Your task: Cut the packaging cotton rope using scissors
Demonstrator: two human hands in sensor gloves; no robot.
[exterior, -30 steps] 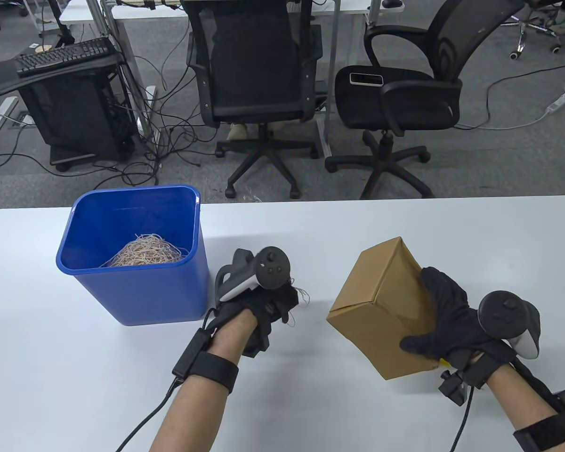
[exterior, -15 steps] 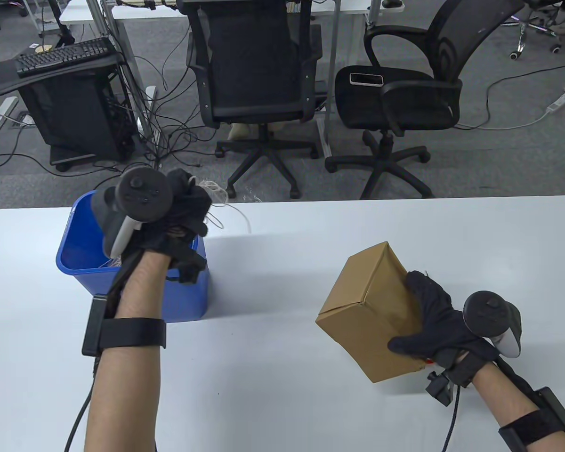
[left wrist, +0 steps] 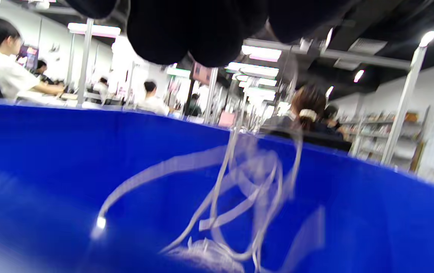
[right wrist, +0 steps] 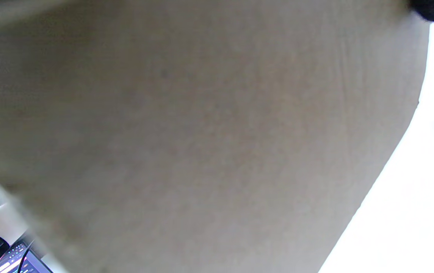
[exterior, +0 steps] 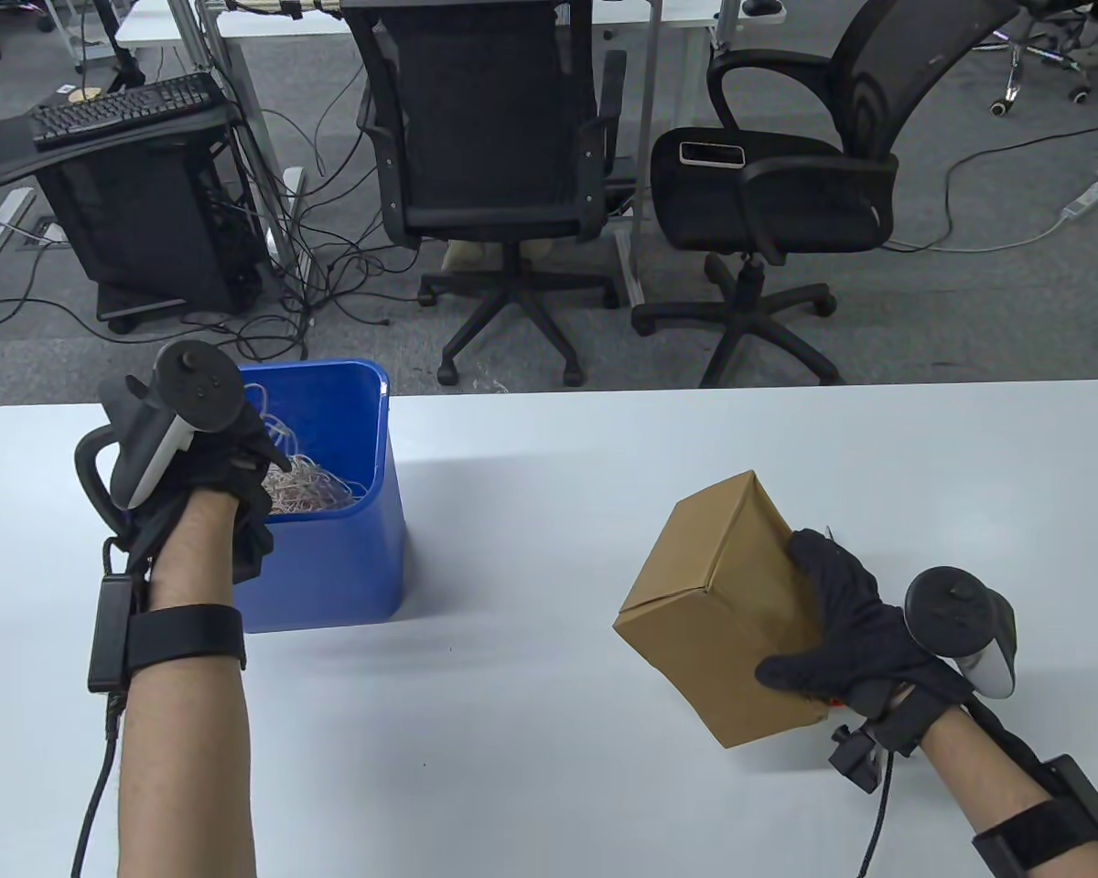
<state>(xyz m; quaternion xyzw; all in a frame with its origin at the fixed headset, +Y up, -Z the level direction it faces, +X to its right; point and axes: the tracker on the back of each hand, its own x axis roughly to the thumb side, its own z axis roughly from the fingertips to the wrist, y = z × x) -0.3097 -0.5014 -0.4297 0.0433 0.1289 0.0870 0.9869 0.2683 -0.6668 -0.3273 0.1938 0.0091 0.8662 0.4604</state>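
Observation:
The blue bin (exterior: 329,558) stands at the table's left with a heap of cut cotton rope (exterior: 306,485) inside. My left hand (exterior: 224,462) is over the bin's left rim, fingers pointing down into it. Loose rope strands (left wrist: 239,189) hang blurred just below my fingers (left wrist: 186,34) inside the bin; I cannot tell whether I still pinch them. My right hand (exterior: 833,622) grips the brown cardboard box (exterior: 714,604) from its right side and holds it tilted on the table. The box face (right wrist: 201,132) fills the right wrist view. No scissors are clearly in view.
A small red-orange bit (exterior: 831,702) shows under the box by my right palm; I cannot tell what it is. The white table (exterior: 531,476) ends at its far edge just behind the bin. Two office chairs (exterior: 494,137) stand beyond.
My left hand carried a bunch of rope from the table's middle up over the bin, then moved to the bin's left rim. The strands now trail down into the bin. The right hand and box shifted slightly left.

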